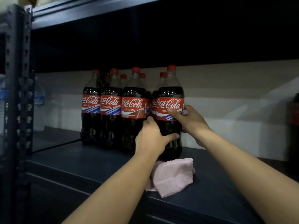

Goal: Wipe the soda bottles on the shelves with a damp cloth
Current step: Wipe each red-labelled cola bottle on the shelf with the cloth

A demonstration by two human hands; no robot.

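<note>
Several large cola bottles with red caps and red labels stand grouped on a dark shelf point(80, 159). The front right bottle point(169, 94) is held by both hands. My left hand point(152, 136) grips its lower body from the left, thumb across the front. My right hand point(189, 118) grips it at the label from the right, thumb on the label. A folded pink cloth point(173, 177) lies on the shelf just in front of that bottle, touched by neither hand.
A perforated dark metal upright point(24, 78) stands at the left, with clear water bottles point(38, 102) behind it. Another dark bottle point(293, 113) shows at the far right edge. The upper shelf point(97, 13) hangs overhead. A pale wall runs behind the bottles.
</note>
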